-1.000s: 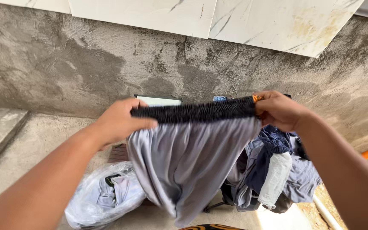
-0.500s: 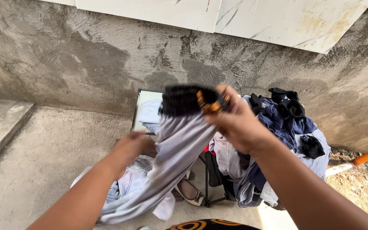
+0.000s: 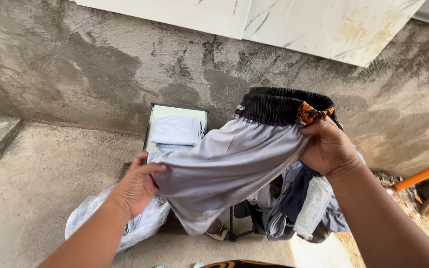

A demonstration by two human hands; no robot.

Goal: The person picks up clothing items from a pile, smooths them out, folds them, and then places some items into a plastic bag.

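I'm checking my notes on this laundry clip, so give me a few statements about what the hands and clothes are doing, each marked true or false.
1. The right hand grips the grey shorts at the black waistband. True.
2. The left hand holds the clear plastic bag. False: it grips the lower part of the shorts; the bag lies on the ground below it.
3. The shorts lie flat on the concrete floor. False: they are held in the air between both hands.
4. A folded pale cloth lies on a small tray-like surface by the wall. True.
5. A heap of clothes sits under the right hand. True.
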